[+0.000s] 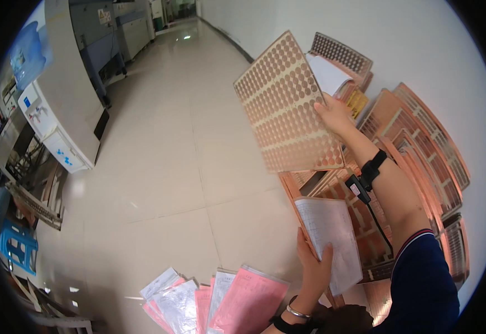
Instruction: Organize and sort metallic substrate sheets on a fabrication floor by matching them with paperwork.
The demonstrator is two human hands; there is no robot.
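My right hand [336, 116] is closed on the right edge of a thin circuit board panel [287, 106], its thumb on the front face. Rows of round copper discs cover this panel, which is raised and tilted above the floor. Lower down, my left hand [316, 267] grips the left edge of a white paper sheet [329, 239] that looks sleeved in clear plastic. The thumb lies over the sheet and the fingers go behind its edge. Beneath and beside the sheet are copper-coloured panels [374, 239]; whether my left fingers also hold one, I cannot tell.
More copper panels [421, 131] lean in stacks along the white wall [449, 61] at right. Pink and white papers [248, 300] in sleeves lie on the tiled floor [159, 206] near me. A water dispenser [59, 128] and a blue stool [17, 245] stand at left.
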